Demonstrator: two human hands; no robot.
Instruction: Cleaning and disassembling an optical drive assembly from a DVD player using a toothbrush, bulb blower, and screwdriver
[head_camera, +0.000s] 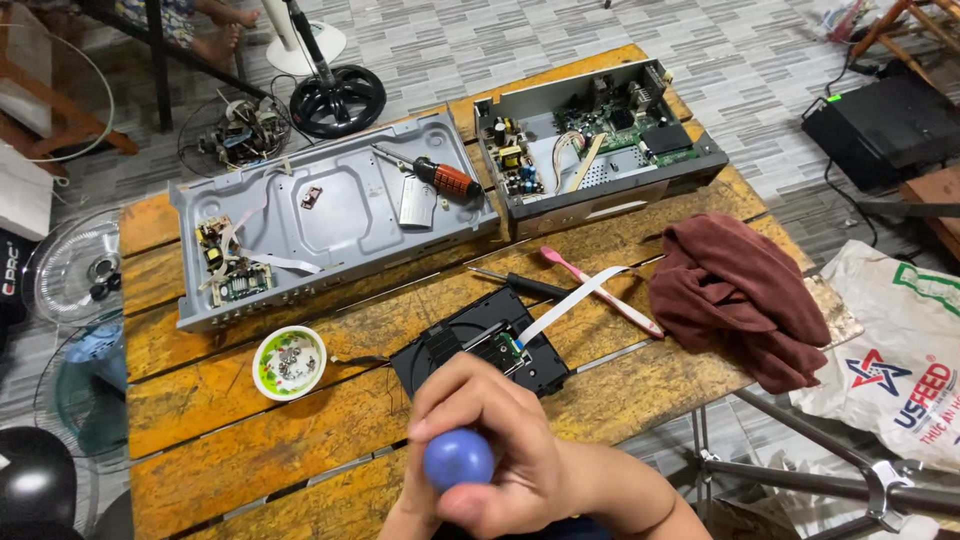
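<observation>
Two hands (500, 450) of ours are clenching one blue-handled tool (459, 459) low over the worktop (250, 450), its long axis pointing away toward the black disc drive (480, 340) lying just beyond them.

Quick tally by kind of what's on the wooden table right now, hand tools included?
Screwdrivers: 3 – orange-handled, black-handled, blue-handled in the hand
Toothbrush, pink: 1
Open metal chassis: 2
Black drive module: 1
Screw bowl: 1
Maroon cloth: 1
Total: 9
</observation>
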